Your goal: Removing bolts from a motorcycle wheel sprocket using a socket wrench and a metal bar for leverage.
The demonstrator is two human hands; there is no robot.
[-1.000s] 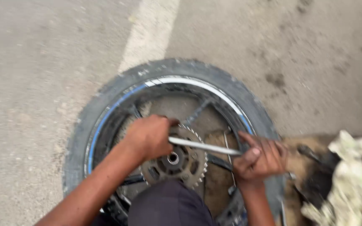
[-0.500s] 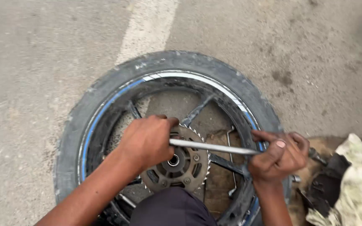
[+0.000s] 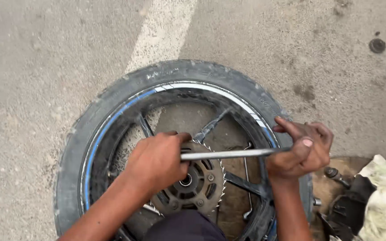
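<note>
Hands (image 3: 157, 160) (image 3: 301, 151) gripping metal bar (image 3: 226, 154), sprocket (image 3: 197, 183), black wheel (image 3: 112, 107)

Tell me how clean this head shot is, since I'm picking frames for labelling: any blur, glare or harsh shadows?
Head view: soft, even daylight, no hard shadows; the metal bar carries a mild sheen, no blown glare; both hands, left and right, and the sprocket are sharp; the cloth is cropped at the edge.

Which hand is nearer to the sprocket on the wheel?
Left. The left hand grips the metal bar right over the sprocket; the right hand holds the bar's other end out over the tyre rim.
</note>
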